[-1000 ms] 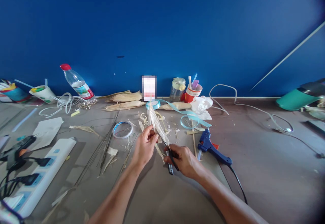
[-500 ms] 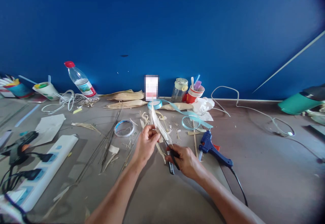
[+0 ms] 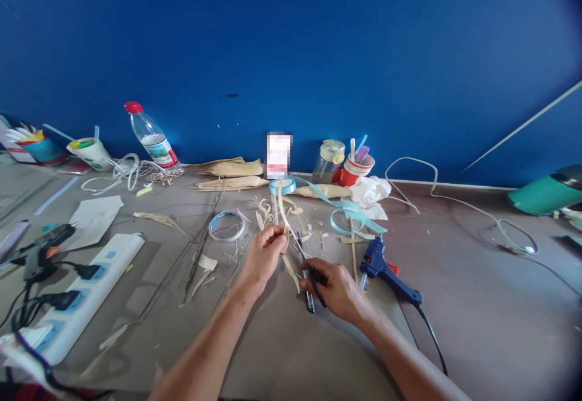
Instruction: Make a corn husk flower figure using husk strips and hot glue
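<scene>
My left hand pinches a narrow pale husk strip, which stands up from the fingertips. Black-handled scissors are in my right hand, their blades pointing up and left beside the strip and apart. Under the scissors a dark utility knife lies on the table. Cut husk scraps are scattered around and beyond both hands. A roll of light blue ribbon is behind the strip.
Left are a power strip, thin wires and a tape roll. A blue glue gun lies right. Along the wall stand a bottle, a jar, red cups and dried husks.
The husk piece in my left hand now shows as a narrower, curved strip. The scissor blades have parted from it. The whole view has shifted slightly.
</scene>
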Demonstrator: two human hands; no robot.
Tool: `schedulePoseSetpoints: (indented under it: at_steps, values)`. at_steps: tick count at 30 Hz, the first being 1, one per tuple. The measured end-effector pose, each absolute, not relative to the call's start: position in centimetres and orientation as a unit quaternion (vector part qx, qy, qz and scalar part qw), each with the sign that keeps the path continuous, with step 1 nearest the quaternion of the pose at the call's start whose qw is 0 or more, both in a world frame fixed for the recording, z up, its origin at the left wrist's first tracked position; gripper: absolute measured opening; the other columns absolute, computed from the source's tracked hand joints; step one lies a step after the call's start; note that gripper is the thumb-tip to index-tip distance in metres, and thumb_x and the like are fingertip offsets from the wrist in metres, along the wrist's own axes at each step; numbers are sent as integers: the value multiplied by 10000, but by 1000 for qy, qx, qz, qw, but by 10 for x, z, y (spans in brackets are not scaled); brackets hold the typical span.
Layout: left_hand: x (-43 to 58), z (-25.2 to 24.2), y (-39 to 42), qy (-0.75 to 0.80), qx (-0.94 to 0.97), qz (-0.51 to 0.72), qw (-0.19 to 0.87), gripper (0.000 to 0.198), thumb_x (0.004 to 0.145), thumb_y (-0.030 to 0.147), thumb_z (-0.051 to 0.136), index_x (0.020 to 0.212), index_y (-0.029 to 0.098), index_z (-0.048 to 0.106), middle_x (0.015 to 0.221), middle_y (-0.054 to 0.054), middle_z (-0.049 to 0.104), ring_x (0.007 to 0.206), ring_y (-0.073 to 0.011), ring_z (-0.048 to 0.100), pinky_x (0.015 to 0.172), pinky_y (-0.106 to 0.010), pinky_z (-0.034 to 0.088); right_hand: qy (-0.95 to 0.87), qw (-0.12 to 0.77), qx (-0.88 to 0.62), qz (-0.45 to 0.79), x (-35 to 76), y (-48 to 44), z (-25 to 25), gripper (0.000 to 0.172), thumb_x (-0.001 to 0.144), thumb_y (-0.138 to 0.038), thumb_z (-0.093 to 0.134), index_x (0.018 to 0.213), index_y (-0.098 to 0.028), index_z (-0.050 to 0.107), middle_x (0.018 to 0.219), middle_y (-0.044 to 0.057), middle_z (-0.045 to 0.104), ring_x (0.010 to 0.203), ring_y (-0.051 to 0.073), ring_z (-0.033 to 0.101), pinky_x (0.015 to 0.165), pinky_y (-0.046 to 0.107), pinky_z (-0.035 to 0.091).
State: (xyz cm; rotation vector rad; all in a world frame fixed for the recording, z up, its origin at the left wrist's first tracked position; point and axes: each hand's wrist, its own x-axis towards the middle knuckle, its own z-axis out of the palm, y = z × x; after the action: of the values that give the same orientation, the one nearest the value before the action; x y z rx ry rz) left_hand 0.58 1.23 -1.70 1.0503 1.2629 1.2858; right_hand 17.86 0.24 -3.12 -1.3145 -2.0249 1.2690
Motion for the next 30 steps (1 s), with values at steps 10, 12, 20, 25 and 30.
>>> schedulePoseSetpoints:
  at_steps: [10,12,20,25,30]
  values:
    - [5,-20,13,544,450,515,486,115,741,246,507,752,171,594,576,56,446,547,-84,393,561,-203,327,-721,192,-469,473,181,5,-34,287,739,-374,589,898,-135,611,558,-60,340,518,78,287,472,201,261]
    - [5,-20,13,546,455,512,482,131,753,271,507,744,169,588,569,53,440,549,-88,397,558,-204,328,-719,191,-469,476,181,6,-33,280,741,-364,587,902,-137,610,557,-62,336,519,77,284,472,201,258]
    - [4,-19,14,546,469,500,481,168,769,293,504,675,170,569,550,47,432,533,-87,382,523,-202,309,-703,192,-455,511,182,5,-32,269,741,-352,584,901,-137,604,570,-57,354,531,81,302,490,209,270]
    - [6,-15,12,552,468,475,501,145,740,245,497,634,164,552,541,48,413,518,-80,352,502,-204,281,-697,196,-454,519,182,6,-30,278,729,-344,593,911,-134,606,570,-60,354,529,79,302,494,208,267]
    - [9,-13,12,555,471,464,504,133,717,242,488,619,165,536,545,49,399,524,-84,349,510,-208,284,-698,204,-456,513,182,7,-27,270,730,-339,591,906,-135,608,570,-59,360,527,79,312,492,206,270]
